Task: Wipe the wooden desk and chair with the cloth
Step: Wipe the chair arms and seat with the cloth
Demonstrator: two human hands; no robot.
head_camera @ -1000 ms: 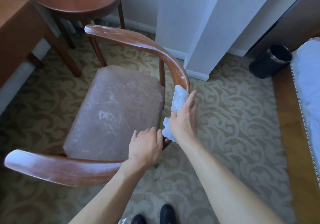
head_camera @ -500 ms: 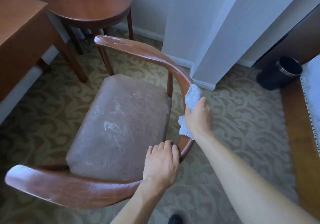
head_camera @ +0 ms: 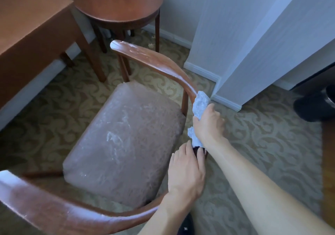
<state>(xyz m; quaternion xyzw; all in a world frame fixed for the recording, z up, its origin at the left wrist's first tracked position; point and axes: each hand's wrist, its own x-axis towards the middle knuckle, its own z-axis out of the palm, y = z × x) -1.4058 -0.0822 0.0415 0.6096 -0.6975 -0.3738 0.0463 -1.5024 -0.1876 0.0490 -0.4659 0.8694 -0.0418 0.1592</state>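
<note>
On chair [head_camera: 126, 135] rail | cloth [head_camera: 200, 106], gripped by right hand [head_camera: 208, 126], moved farther along | left hand [head_camera: 186, 171] laid flat, steadying | front arm unwiped.

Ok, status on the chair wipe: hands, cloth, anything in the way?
Right hand grips cloth against chair rail. Left hand rests on rail, steadying. Rail ahead unobstructed, white smears on it.

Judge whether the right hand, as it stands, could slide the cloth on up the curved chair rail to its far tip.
Probably yes: the right hand grips the cloth on the rail, which looks bare to its tip.
</note>
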